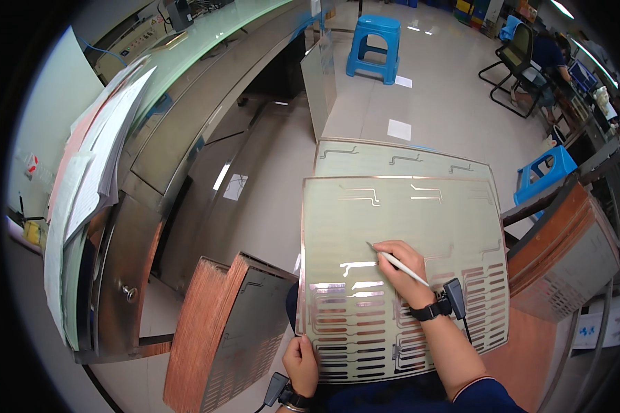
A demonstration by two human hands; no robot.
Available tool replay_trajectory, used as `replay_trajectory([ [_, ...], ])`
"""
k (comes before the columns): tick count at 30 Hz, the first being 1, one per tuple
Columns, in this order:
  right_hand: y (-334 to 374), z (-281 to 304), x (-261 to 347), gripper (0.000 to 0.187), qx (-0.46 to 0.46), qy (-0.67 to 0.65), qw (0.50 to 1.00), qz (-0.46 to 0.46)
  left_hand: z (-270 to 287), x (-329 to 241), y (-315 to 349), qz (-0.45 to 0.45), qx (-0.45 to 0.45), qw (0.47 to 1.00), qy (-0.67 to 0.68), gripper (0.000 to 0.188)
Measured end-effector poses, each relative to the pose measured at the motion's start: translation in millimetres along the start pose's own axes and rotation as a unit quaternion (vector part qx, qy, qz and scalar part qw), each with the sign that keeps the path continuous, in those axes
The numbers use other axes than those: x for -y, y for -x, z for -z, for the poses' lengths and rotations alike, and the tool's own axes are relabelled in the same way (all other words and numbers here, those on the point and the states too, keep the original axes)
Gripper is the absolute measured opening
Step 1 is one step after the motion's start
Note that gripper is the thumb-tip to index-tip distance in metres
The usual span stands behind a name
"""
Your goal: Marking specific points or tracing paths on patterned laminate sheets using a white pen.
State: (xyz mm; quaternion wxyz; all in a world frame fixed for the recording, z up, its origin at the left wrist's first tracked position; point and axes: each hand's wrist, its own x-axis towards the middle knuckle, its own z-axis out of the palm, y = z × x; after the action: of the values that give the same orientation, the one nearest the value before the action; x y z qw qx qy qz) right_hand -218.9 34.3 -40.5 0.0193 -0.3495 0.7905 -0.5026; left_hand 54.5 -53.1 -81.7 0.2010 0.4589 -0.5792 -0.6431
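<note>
A large pale-green circuit board panel (406, 227) with shiny copper traces lies across my lap, tilted toward me. My right hand (401, 265) is closed round a slim white pen-shaped tool (405, 267). The tool's dark tip is at the panel's surface, just above a bright trace left of the middle; whether it touches, I cannot tell. At the panel's lower left corner my left hand (301, 365) is closed, with fingers curled at the edge and thumb up. A second similar panel (393, 157) shows behind the top edge of the first.
A thick stack of copper-edged panels (217, 323) stands at left, and another stack (565, 255) leans at right. A steel desk (165, 158) with papers (107, 151) runs along the left. Blue stools (375, 45) and a seated person (548, 58) are farther off.
</note>
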Motion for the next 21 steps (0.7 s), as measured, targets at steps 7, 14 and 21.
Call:
replay_trajectory([
  [7, -0.9, -1.4, -0.1, 0.02, -0.024, 0.002, 1.0, 0.018, -4.2, -3.9, 0.4, -0.008, 0.004, 1.0, 0.009, 0.034],
  [14, -0.1, -1.5, 6.0, 0.02, 0.018, -0.02, 1.0, -0.001, -3.4, -16.0, 1.9, 0.002, 0.005, 1.0, 0.008, 0.034],
  [21, 6.9, -14.2, 11.6, 0.019, 0.1, -0.061, 0.993, 0.011, -1.4, -19.1, 2.0, 0.019, 0.008, 0.999, 0.027, 0.033],
])
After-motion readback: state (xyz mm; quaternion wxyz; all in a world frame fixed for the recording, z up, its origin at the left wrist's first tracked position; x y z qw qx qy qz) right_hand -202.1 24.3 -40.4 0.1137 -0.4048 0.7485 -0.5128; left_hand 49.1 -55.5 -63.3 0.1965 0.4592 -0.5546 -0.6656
